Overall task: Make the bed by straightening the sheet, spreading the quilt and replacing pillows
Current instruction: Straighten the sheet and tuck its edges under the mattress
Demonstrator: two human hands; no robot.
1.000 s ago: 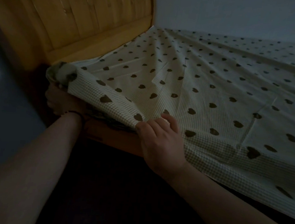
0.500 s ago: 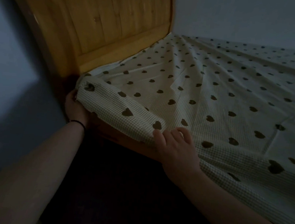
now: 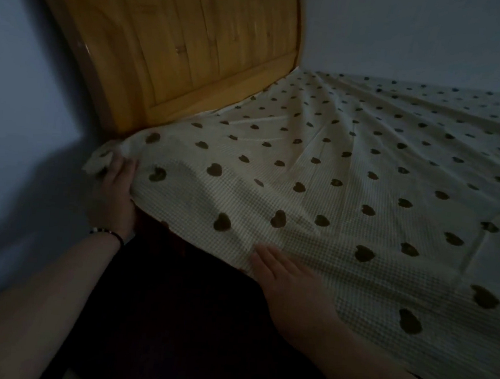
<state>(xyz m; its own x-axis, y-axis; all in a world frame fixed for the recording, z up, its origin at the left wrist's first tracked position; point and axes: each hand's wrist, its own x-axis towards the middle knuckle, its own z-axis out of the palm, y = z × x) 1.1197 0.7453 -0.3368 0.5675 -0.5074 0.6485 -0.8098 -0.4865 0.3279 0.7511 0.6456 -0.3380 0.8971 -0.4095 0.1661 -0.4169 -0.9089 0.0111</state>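
The sheet (image 3: 318,176) I am working on is pale, finely checked cloth printed with dark hearts, and it covers the bed from the near edge out to the far wall. Its top end runs along the foot of the wooden headboard (image 3: 176,49) at the far left. Long creases fan out from the far corner beside the headboard, and straighter fold lines cross the cloth on the right. At the near left corner the sheet hangs over the bed's edge in a loose, bunched flap.

My left hand (image 3: 114,190) is at that corner, just below the headboard's near end. Its fingers lie fairly straight against the side of the drooping cloth, with the bunched tip of the corner just beyond the fingertips (whether the thumb pinches anything underneath I cannot tell, since it is hidden). A dark band with pale beads (image 3: 106,233) sits on that wrist.

My right hand (image 3: 289,285) lies flat on the sheet at the near edge, well to the right of the other, palm down, fingers extended and close together, pressing the cloth rather than grasping it.

Below the edge the bed's side is in deep shadow. A plain wall (image 3: 25,97) stands to the left of the headboard, and another (image 3: 419,35) behind the bed.
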